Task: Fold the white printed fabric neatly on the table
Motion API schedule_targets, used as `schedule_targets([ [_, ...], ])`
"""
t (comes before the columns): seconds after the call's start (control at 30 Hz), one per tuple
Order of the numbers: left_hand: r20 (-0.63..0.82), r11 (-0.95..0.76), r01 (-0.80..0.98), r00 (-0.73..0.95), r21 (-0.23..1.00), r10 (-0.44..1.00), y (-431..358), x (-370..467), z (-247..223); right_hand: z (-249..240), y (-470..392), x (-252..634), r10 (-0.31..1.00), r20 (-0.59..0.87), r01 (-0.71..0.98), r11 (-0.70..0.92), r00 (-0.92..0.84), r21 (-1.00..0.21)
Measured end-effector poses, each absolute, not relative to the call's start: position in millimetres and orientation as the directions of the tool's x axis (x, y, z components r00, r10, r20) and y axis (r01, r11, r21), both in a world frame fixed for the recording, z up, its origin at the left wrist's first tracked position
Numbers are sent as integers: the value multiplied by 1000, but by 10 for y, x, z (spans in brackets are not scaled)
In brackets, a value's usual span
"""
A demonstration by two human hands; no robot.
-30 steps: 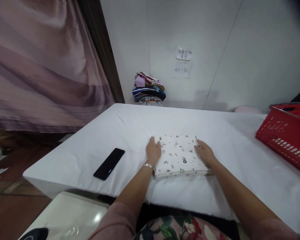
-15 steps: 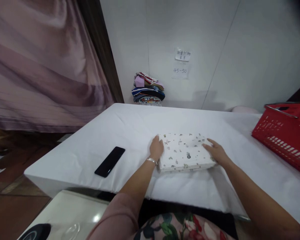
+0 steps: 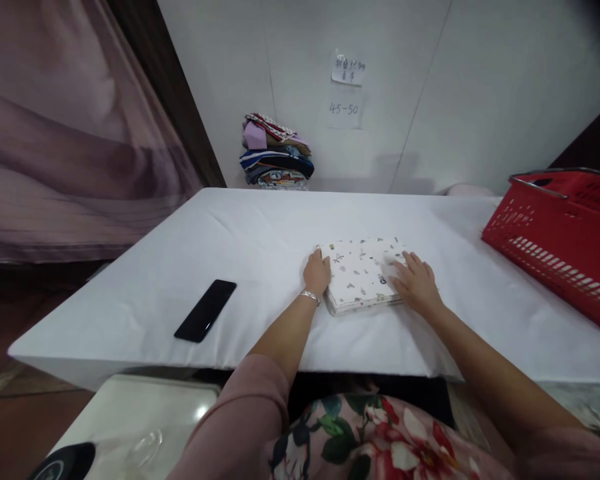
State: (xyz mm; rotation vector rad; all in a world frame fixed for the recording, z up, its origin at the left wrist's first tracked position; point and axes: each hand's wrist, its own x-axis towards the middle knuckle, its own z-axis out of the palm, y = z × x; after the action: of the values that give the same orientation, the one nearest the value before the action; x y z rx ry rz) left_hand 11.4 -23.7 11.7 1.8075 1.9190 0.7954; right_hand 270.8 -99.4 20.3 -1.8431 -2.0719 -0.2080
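A white folded cloth (image 3: 360, 273) with small scattered prints lies flat on the white-covered table in front of me, in several layers. At its left edge, my left hand (image 3: 317, 272) is closed, with the thumb by the top layer and the other fingers mostly hidden. My right hand (image 3: 416, 283) rests over the right end of the cloth, its fingers spread and pressed on the upper surface. To the left of my left arm lies a black phone (image 3: 206, 311), apart from both hands.
A red plastic basket (image 3: 560, 240) with a metal handle stands on the table (image 3: 260, 233) at the right. Behind the table's far edge is a pile of folded fabrics (image 3: 277, 157) against the wall. A white stool-like surface (image 3: 145, 407) sits below the front left edge.
The folded cloth looks narrower now, its right end drawn in leftward. My right hand has moved left onto the cloth's top. The camera view has shifted slightly.
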Motion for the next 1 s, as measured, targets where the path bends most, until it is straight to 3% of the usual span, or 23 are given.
schedule_targets([
  [0.07,114,1,767,-96,642,989,-237,116,111,170,-1072,2572,935,330,979,173,-128,-108],
  [0.23,120,2,755,-107,656,987,-250,119,92,90,-1093,2499,978,136,959,185,-158,-217],
  [0.33,123,15,753,-127,658,984,-263,119,74,159,-1105,2331,971,156,950,216,-183,-227],
  [0.47,148,15,736,-156,677,977,-276,120,33,161,-1224,1824,900,173,869,432,-400,-242],
  [0.57,167,6,712,-173,703,971,-277,115,6,21,-1356,1536,834,207,817,547,-512,-180],
  [0.7,161,7,681,-184,732,970,-272,99,-6,-66,-1460,1509,807,255,799,579,-533,-162],
  [0.83,130,28,627,-205,779,970,-279,83,-2,89,-1343,1579,791,225,755,610,-568,-239],
  [1.0,121,12,581,-189,814,974,-292,62,-4,248,-736,1479,846,247,789,531,-473,-308],
])
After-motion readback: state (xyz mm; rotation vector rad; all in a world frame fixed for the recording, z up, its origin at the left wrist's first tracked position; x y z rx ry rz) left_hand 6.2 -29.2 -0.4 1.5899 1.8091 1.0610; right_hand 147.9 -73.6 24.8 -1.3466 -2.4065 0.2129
